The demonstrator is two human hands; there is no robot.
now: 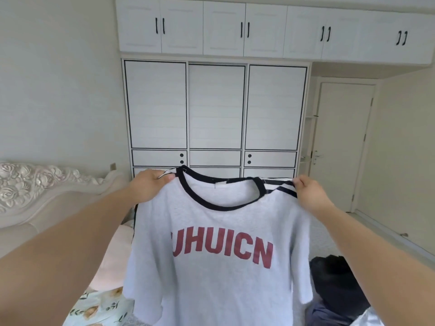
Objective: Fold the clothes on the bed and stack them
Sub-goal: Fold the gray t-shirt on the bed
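Observation:
A light grey T-shirt (219, 274) with a black collar, striped shoulders and red letters hangs upright in the air in front of me, its front facing me. My left hand (150, 184) pinches its left shoulder beside the collar. My right hand (310, 194) pinches the right shoulder on the black and white stripes. The shirt hides most of the bed below.
A black garment (334, 274) lies on the bed at the lower right, with dark blue cloth (329, 314) beneath it. Pink fabric (115, 255) and a floral sheet (98, 307) show at the lower left. A carved headboard (35, 184) stands at the left, a white wardrobe (216, 107) ahead.

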